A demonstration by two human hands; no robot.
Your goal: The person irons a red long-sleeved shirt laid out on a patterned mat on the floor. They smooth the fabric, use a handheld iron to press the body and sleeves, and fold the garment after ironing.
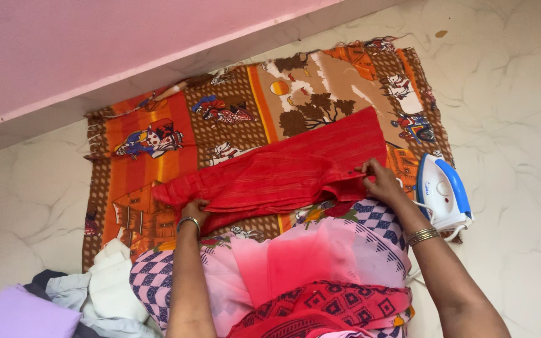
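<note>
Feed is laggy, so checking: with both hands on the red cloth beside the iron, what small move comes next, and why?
Probably pull the red cloth flat: left hand and right hand grip opposite ends, and it lies creased on the patterned mat; the iron stands beside it.

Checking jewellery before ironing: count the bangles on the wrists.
2 sets show: a silver bangle on the left wrist, gold bangles on the right wrist. How many are stacked there is unclear.

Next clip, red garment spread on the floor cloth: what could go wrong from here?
1. The iron stands at the patterned cloth's edge, just beside the right hand; a sideways sweep might knock it over or touch its plate.
2. Its cord runs under the right forearm and could snag.
3. The red garment lies bunched near the left hand, so creases may get set.
</note>
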